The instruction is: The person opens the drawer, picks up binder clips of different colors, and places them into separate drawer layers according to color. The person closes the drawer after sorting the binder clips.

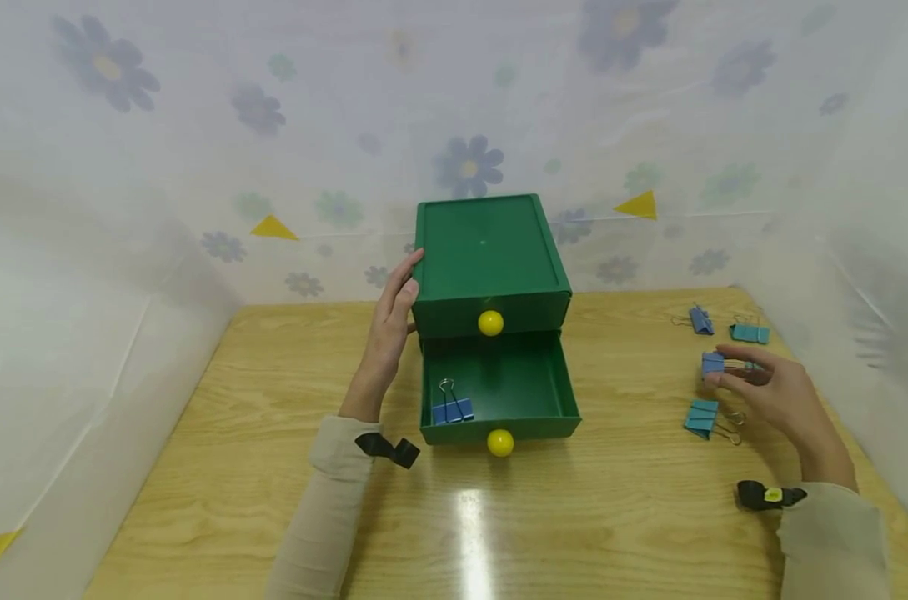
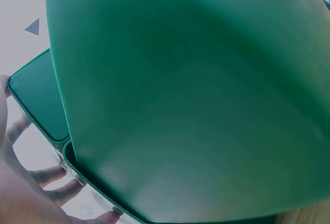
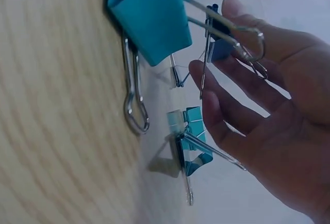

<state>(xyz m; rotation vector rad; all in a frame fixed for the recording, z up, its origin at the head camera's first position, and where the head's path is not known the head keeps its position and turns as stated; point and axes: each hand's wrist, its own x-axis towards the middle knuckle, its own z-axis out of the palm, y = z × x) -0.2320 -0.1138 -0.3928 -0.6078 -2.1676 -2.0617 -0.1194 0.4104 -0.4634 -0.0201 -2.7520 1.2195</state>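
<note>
A green two-drawer box (image 1: 491, 250) has its lower drawer (image 1: 521, 392) pulled out, with a blue binder clip (image 1: 452, 411) lying at that drawer's left front. The left hand (image 1: 386, 333) rests against the box's left side, fingers extended; the left wrist view shows its fingertips touching the green edge. Over the table's right side, the right hand (image 1: 784, 392) pinches a blue binder clip (image 1: 712, 364) between thumb and fingers. In the right wrist view the right hand (image 3: 278, 95) holds that clip (image 3: 220, 48), near a large teal clip (image 3: 154, 22).
On the table (image 1: 619, 517) around the right hand lie a teal clip (image 1: 701, 418), a blue clip (image 1: 700, 320) and another teal clip (image 1: 749, 333). Yellow knobs (image 1: 500, 443) stick out from the drawer fronts. A flowered sheet (image 1: 333, 125) stands behind and at both sides.
</note>
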